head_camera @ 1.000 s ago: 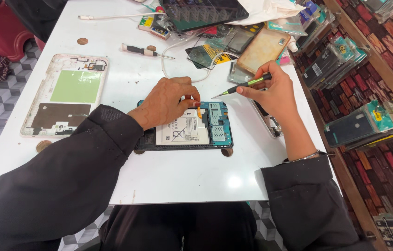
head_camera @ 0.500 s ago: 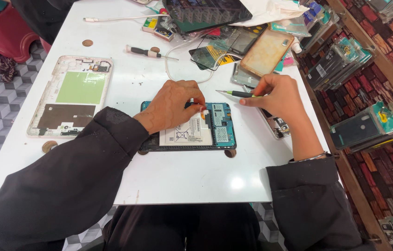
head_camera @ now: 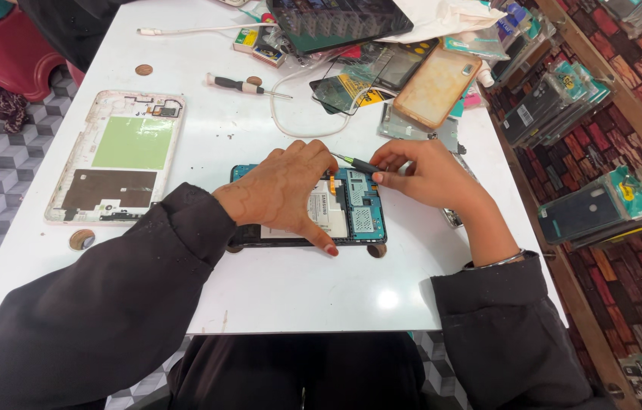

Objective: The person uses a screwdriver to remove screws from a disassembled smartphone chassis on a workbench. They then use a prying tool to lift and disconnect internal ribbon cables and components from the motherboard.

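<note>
A slim green-and-black screwdriver (head_camera: 357,163) is pinched between right hand (head_camera: 431,176) fingertips, its tip lowered to the board. Left hand (head_camera: 287,190) fingers are spread flat on an opened black tablet (head_camera: 355,212), near centre of the white table (head_camera: 298,288): teal circuit board, white battery exposed. A detached white back cover (head_camera: 120,156) is laid left.

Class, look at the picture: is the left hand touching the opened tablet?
Touching. The head view shows the left hand lying flat on the opened tablet, fingertips on its lower edge.
</note>
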